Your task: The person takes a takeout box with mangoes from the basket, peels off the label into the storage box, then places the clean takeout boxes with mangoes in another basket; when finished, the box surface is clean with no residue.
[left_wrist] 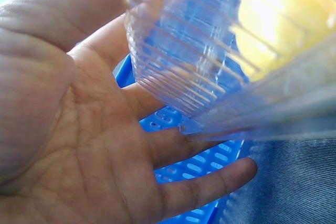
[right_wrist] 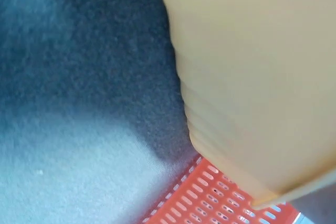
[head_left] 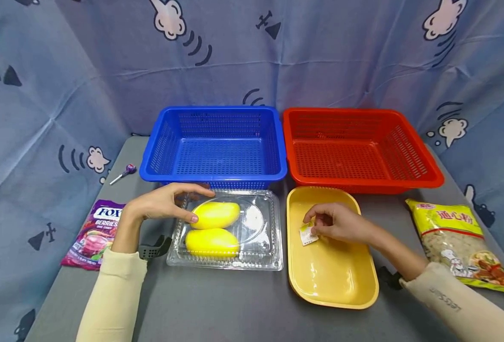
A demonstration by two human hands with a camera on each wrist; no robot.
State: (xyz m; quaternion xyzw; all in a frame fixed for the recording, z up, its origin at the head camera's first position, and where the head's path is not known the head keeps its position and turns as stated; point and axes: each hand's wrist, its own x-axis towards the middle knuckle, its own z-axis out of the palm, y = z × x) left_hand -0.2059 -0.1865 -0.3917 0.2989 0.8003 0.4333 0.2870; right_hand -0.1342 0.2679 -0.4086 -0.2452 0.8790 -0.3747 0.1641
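My left hand (head_left: 159, 204) spans the far left corner of a clear plastic clamshell box (head_left: 260, 244). Its thumb touches the lid and its fairly straight fingers (left_wrist: 194, 187) reach along the outside wall. Inside the box lie two yellow mangoes (head_left: 213, 242), side by side. Over a yellow oblong basin (head_left: 333, 285), my right hand (head_left: 339, 223) pinches a small white and yellow packet (head_left: 308, 235) between thumb and fingers. In the right wrist view the outer wall of the basin (right_wrist: 252, 77) hides that hand.
Behind stand a blue basket (head_left: 213, 178) and a red basket (head_left: 363, 183), side by side. A purple candy bag (head_left: 93, 237) and a lollipop (head_left: 128, 170) lie at the left. At the right lies a yellow-topped pasta bag (head_left: 457, 237). A patterned curtain (head_left: 243, 47) surrounds the grey table (head_left: 217, 304).
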